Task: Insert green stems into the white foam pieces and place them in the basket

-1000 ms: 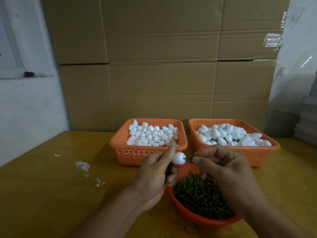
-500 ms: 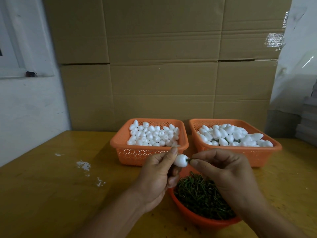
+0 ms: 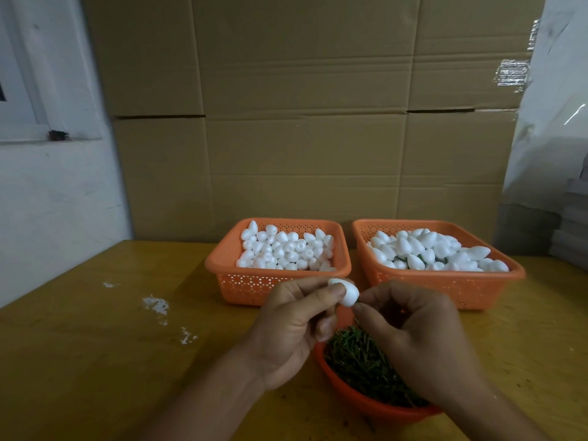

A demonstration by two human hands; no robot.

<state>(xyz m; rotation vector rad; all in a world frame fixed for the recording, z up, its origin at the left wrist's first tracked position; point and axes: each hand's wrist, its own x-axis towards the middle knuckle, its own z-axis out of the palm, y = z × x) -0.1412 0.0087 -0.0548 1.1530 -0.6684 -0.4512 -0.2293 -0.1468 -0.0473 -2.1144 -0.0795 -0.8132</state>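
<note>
My left hand pinches a white foam piece between thumb and fingers, just in front of the left basket. My right hand pinches a green stem whose tip meets the foam's right end; the stem is almost wholly hidden by my fingertips. Below both hands sits an orange bowl full of short green stems. The left orange basket holds small plain foam pieces. The right orange basket holds larger foam pieces with some green showing among them.
The yellow wooden table has white crumbs at the left. Cardboard boxes stand as a wall right behind the baskets. A white wall is at the left and plastic-wrapped stacks at the right.
The gap between foam piece and right fingertips has closed; the stem that showed before is now nearly hidden. Both hands stay over the bowl.
</note>
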